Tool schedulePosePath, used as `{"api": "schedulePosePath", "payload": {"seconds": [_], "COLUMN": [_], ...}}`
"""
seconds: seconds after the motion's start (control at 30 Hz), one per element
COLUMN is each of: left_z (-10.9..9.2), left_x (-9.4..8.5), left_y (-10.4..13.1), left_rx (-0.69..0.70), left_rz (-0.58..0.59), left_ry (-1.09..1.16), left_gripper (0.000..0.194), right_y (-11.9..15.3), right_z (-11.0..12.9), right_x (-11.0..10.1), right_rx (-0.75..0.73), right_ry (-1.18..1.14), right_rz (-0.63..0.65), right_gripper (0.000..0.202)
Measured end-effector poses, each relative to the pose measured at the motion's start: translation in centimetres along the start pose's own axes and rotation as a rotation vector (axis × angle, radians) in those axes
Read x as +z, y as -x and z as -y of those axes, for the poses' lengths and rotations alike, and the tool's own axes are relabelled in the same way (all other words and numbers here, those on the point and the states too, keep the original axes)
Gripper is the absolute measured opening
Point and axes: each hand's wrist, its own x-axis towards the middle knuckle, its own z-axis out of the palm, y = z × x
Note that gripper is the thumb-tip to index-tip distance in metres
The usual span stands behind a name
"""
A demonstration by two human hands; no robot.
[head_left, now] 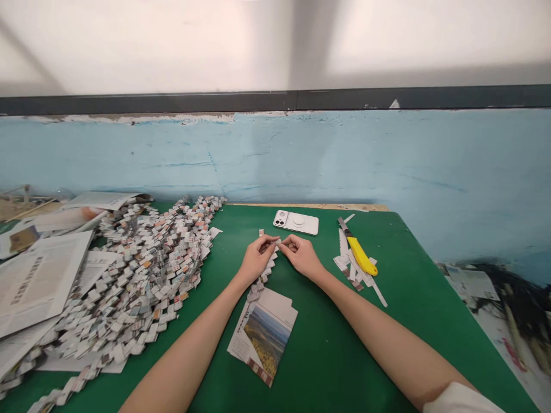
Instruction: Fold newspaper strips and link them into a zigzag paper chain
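Note:
A narrow zigzag chain of folded paper (267,272) hangs between my hands and trails down toward a printed paper sheet with a landscape picture (267,338). My left hand (257,256) pinches the chain near its upper end. Fingertips of my right hand (300,254) are pressed together at the same end, just right of the left fingertips, on a small folded paper piece (278,243). Behind the hands lies a white phone (296,222), back side up. To the right, a yellow cutter knife (362,256) rests on loose paper strips (353,274).
A large heap of woven folded-paper chains (150,275) covers the left of the green table (344,355). Printed sheets (43,281) lie at the far left. A blue wall (310,155) stands behind. Dark clutter (520,304) sits beyond the table's right edge.

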Motion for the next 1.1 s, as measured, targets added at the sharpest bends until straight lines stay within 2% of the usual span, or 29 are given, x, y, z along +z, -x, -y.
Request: {"api": "schedulePosePath", "payload": {"seconds": [0.17,0.33,0.53,0.93,1.1], "left_z": [-0.78,-0.42,-0.55,-0.48,-0.49], "left_x": [-0.21,-0.37,-0.17,0.15,0.31], "left_y": [-0.01,-0.08,0.01,0.30,0.29], "left_rx": [-0.065,-0.058,-0.051,0.025,-0.030], "left_rz": [-0.062,-0.074,-0.056,-0.043,-0.048], "left_ry": [0.091,0.125,0.113,0.022,0.156], "left_gripper": [0.040,0.039,0.037,0.037,0.043], "right_y": [-0.06,0.02,0.11,0.44,0.40], "right_z": [0.64,0.72,0.46,0.57,0.63], "right_x": [0.02,-0.08,-0.24,0.05,0.18], "right_rx": [-0.031,-0.092,-0.108,-0.251,-0.288], "right_ry": [0.004,0.084,0.076,0.193,0.210], "right_rz": [-0.057,0.057,0.084,-0.002,-0.055], "right_gripper": [0.033,0.041,0.044,0.040,0.038]}}
